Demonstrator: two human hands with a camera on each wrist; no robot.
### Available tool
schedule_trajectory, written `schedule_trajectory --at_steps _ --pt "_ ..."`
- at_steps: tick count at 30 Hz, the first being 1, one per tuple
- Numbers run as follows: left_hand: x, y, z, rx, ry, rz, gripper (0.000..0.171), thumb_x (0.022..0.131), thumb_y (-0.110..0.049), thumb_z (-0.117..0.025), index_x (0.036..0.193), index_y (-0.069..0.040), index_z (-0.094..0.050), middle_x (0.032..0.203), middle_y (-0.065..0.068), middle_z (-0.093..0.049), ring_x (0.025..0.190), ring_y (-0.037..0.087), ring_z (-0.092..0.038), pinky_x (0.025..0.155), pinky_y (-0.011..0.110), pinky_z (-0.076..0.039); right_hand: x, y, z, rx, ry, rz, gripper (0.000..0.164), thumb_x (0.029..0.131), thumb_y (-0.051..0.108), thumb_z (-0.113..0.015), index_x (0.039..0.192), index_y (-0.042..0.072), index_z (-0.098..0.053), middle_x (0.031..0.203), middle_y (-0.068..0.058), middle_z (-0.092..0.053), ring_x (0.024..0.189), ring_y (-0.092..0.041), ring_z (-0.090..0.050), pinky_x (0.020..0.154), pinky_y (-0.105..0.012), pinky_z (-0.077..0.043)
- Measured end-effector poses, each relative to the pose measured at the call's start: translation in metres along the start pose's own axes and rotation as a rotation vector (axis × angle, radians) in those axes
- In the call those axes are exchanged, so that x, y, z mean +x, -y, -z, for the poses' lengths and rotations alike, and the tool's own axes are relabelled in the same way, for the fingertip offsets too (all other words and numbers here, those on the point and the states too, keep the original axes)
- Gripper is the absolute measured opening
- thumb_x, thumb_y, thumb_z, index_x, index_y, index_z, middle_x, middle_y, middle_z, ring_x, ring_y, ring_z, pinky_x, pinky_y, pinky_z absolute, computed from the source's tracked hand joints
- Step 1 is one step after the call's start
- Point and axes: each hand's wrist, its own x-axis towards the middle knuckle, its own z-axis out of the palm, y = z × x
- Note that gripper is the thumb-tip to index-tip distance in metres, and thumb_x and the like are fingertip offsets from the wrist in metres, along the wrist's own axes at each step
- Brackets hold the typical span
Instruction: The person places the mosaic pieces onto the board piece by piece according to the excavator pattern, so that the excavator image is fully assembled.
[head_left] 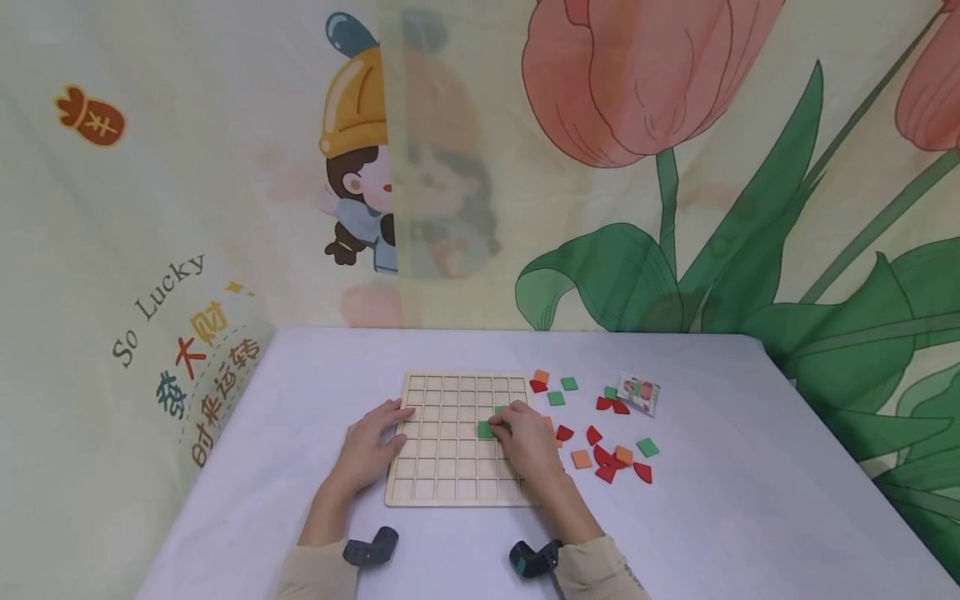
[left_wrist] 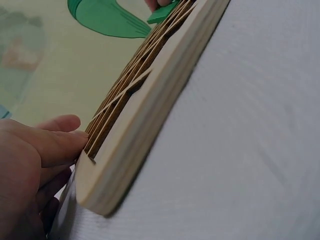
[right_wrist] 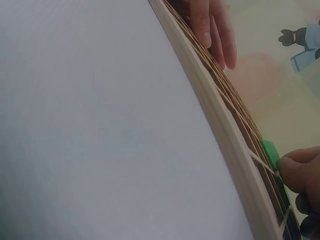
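Note:
A wooden grid board (head_left: 435,506) with square cells lies on the table. My left hand (head_left: 366,446) rests at the board's left edge, its thumb and fingers apart and touching the rim. Over the right part of the grid, my right hand (head_left: 531,446) pinches a green square tile (head_left: 486,429) between thumb and fingertips. In the right wrist view the green tile (right_wrist: 270,152) is tilted against the grid bars, beside the thumb. Another bit of green (head_left: 499,410) shows just behind the right fingers, mostly hidden.
Right of the board lie loose green square tiles (head_left: 648,447), orange square tiles (head_left: 581,459) and red quarter-round pieces (head_left: 642,472). A small printed packet (head_left: 639,393) lies behind them. The white table (head_left: 750,517) ends at a patterned curtain (head_left: 465,167).

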Motion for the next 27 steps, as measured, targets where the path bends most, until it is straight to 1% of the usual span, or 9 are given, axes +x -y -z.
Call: schedule_trajectory --at_steps 4,9,13,16,19,21,23,25,27 --pt "0.0 -0.001 -0.001 0.001 -0.006 -0.006 0.042 0.09 -0.014 -0.06 0.132 -0.016 -0.056 0.151 0.008 -0.039 0.143 0.03 -0.028 0.115 0.055 -0.013 0.0 -0.002 -0.002 -0.053 -0.003 0.007 0.014 0.082 0.019 -0.074 0.096 0.019 -0.077 0.095 0.005 -0.06 0.082 -0.01 -0.059 0.071 -0.023 -0.054" --pt "0.0 -0.001 0.0 0.009 -0.006 -0.005 0.042 0.09 -0.014 -0.06 0.132 -0.015 -0.055 0.151 0.009 -0.039 0.143 0.031 -0.028 0.115 0.056 -0.013 0.0 -0.003 -0.004 -0.07 -0.015 0.02 0.015 0.082 0.02 -0.074 0.096 0.02 -0.077 0.098 0.004 -0.057 0.08 -0.009 -0.057 0.067 -0.02 -0.052" --pt "-0.001 0.001 -0.001 0.009 -0.005 -0.002 0.042 0.09 -0.014 -0.06 0.132 -0.015 -0.056 0.151 0.009 -0.039 0.143 0.031 -0.028 0.115 0.057 -0.013 -0.001 -0.004 -0.005 -0.066 -0.013 0.029 0.014 0.083 0.021 -0.073 0.097 0.02 -0.077 0.097 0.005 -0.057 0.079 -0.007 -0.057 0.065 -0.018 -0.05" --pt "-0.001 0.002 -0.001 0.007 -0.004 0.002 0.042 0.09 -0.014 -0.061 0.132 -0.016 -0.056 0.151 0.009 -0.039 0.143 0.031 -0.028 0.115 0.057 -0.013 0.001 -0.007 -0.002 -0.032 -0.021 0.007 0.017 0.086 0.025 -0.07 0.101 0.019 -0.075 0.096 0.005 -0.058 0.079 -0.007 -0.057 0.066 -0.019 -0.05" --pt "-0.001 0.003 -0.002 0.006 -0.006 0.001 0.042 0.09 -0.015 -0.061 0.132 -0.016 -0.056 0.151 0.008 -0.039 0.143 0.031 -0.028 0.115 0.057 -0.014 0.005 -0.017 0.007 0.004 -0.043 -0.064 0.023 0.089 0.029 -0.066 0.108 0.019 -0.072 0.1 0.002 -0.061 0.083 -0.011 -0.057 0.069 -0.024 -0.053" --pt "0.0 0.002 -0.002 0.005 -0.009 -0.001 0.042 0.09 -0.014 -0.061 0.132 -0.016 -0.056 0.151 0.008 -0.039 0.143 0.031 -0.028 0.115 0.057 -0.014 0.008 -0.027 0.016 0.025 -0.056 -0.138 0.027 0.09 0.031 -0.064 0.113 0.018 -0.07 0.106 -0.001 -0.062 0.09 -0.015 -0.059 0.074 -0.028 -0.056" --pt "0.0 0.002 -0.002 0.004 -0.01 -0.001 0.042 0.09 -0.014 -0.061 0.132 -0.016 -0.056 0.151 0.008 -0.039 0.143 0.031 -0.028 0.115 0.057 -0.014 0.012 -0.04 0.027 0.041 -0.054 -0.21 0.029 0.091 0.03 -0.063 0.117 0.018 -0.068 0.111 -0.005 -0.061 0.094 -0.018 -0.058 0.076 -0.032 -0.057" --pt "0.0 0.002 -0.002 0.008 -0.011 -0.002 0.042 0.09 -0.014 -0.061 0.132 -0.016 -0.056 0.151 0.008 -0.039 0.143 0.03 -0.028 0.115 0.057 -0.014 0.014 -0.054 0.035 0.05 -0.036 -0.268 0.032 0.092 0.03 -0.062 0.121 0.017 -0.066 0.115 -0.008 -0.059 0.099 -0.021 -0.057 0.08 -0.036 -0.057" --pt "0.0 0.002 -0.002 0.009 -0.011 0.0 0.042 0.09 -0.015 -0.061 0.131 -0.016 -0.056 0.151 0.008 -0.04 0.143 0.03 -0.028 0.115 0.056 -0.014 0.015 -0.065 0.042 0.055 -0.011 -0.306 0.036 0.092 0.029 -0.061 0.125 0.016 -0.063 0.118 -0.011 -0.056 0.102 -0.023 -0.056 0.083 -0.038 -0.057"
